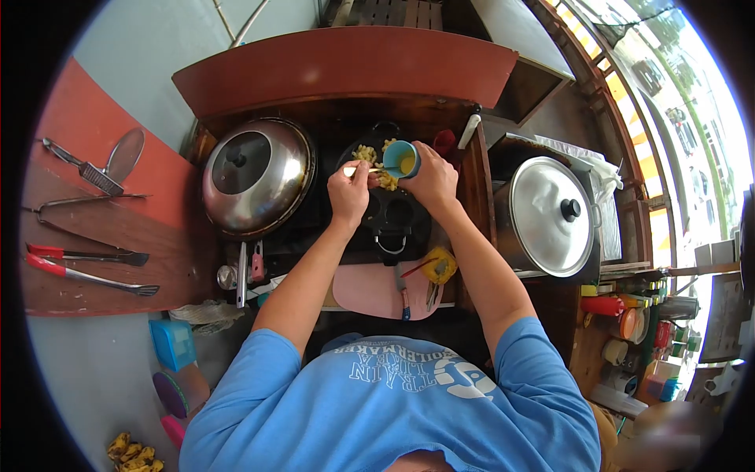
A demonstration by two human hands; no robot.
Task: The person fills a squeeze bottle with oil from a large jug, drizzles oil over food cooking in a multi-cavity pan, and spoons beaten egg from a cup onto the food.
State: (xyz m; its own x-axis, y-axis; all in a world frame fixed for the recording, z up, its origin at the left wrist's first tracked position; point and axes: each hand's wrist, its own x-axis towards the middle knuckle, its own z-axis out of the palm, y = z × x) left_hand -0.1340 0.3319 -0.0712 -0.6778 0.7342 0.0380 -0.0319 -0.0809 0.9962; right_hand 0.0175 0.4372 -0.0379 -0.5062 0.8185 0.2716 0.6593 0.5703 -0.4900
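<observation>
My right hand (432,179) is wrapped round a blue cup (402,155), which is tilted and has yellow liquid in it. In my left hand (349,191) is a slim utensil (373,170) with a pale end; it reaches toward the cup's mouth, and I cannot tell if it is a spoon or a brush. Beneath both hands lies a black pan (397,211) with round wells and a looped metal handle. Yellowish chunks of food (365,154) sit in several of its wells. My hands and the cup hide part of the pan.
A lidded wok (259,178) stands left of the pan, a large lidded pot (550,216) to the right. A pink cutting board (366,289) with a knife (404,299) and a yellow container (439,266) lies nearer me. Tongs (90,256) hang on the left wall.
</observation>
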